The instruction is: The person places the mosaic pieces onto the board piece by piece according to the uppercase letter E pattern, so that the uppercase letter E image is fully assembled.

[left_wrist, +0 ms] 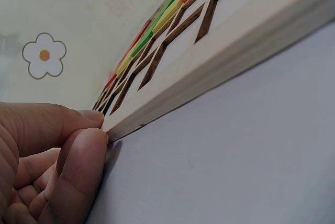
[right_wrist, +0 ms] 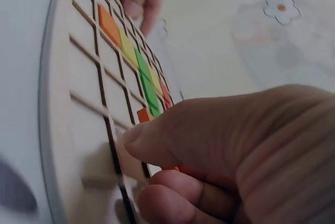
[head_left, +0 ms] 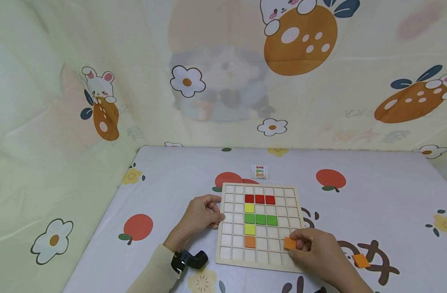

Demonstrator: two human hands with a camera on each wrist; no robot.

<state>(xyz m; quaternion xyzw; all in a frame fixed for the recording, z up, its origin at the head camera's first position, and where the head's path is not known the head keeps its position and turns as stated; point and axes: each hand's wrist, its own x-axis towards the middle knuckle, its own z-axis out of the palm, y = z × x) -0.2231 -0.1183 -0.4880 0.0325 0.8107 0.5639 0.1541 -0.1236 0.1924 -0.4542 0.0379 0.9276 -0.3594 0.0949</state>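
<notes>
A square wooden grid board [head_left: 241, 264] lies on the table with coloured square tiles in its cells. Three red tiles [head_left: 260, 199] form an upper row, and three green tiles [head_left: 260, 219] form a row lower down. One yellow tile [head_left: 249, 208] sits between those rows, another yellow tile [head_left: 249, 229] below the green, then an orange tile [head_left: 250, 242]. My left hand [head_left: 201, 213] holds the board's left edge between thumb and forefinger. Over the lower right cells, my right hand [head_left: 318, 250] pinches an orange tile [head_left: 290, 243], partly hidden by the thumb in the right wrist view.
A loose orange tile [head_left: 361, 261] lies on the table right of the right hand. Beyond the board's far edge lies a small pattern card [head_left: 260, 171]. A printed curtain [head_left: 223, 134] rises behind the table and on its left.
</notes>
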